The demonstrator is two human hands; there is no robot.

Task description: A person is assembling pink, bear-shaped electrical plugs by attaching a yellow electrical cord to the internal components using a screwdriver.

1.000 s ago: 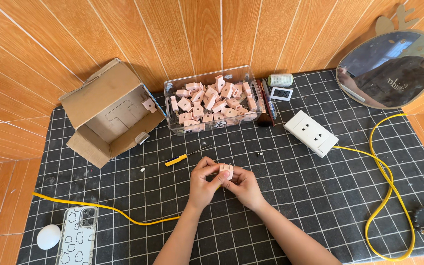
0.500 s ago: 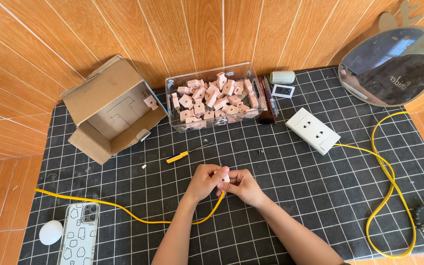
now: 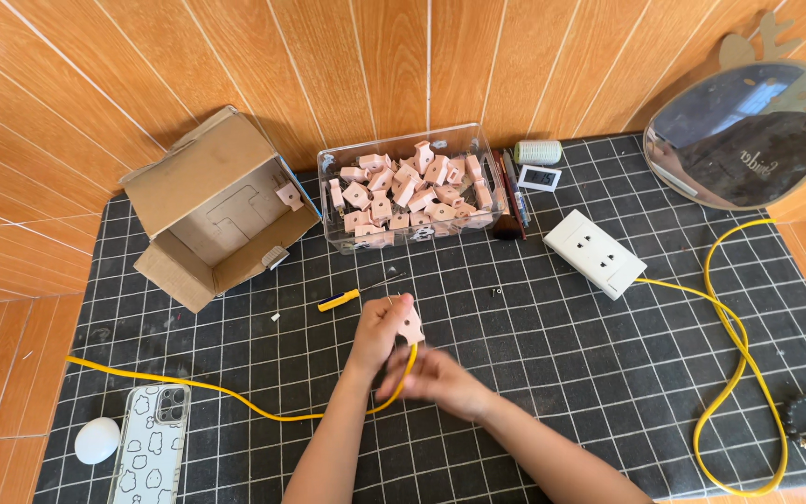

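Head view: I see my left hand [image 3: 380, 334] raised over the black gridded mat [image 3: 552, 373], fingers closed around a small pink plastic block [image 3: 410, 326], which sits above the middle of the mat, just in front of the clear bin. My right hand [image 3: 436, 378] sits just below and beside it, blurred; I cannot tell whether it is open or gripping anything. A yellow wire [image 3: 235, 397] runs from the left edge of the mat and curves up between the 2 hands toward the block.

Just beyond the left hand lies a small yellow-handled screwdriver [image 3: 340, 300]. Behind it stands a clear plastic bin [image 3: 403, 191] filled with more pink blocks. To its left an open cardboard box [image 3: 212, 210] lies tipped on its side. Right of the bin, a white socket block [image 3: 596, 253] rests on the mat, its yellow cable [image 3: 734, 373] looping toward the near right corner, near a dark bead bracelet [image 3: 804, 422]. A phone in a patterned case [image 3: 149, 457] and a white egg-shaped object [image 3: 96, 440] lie at the near left. A round mirror [image 3: 748, 135] leans against the wooden wall at far right.
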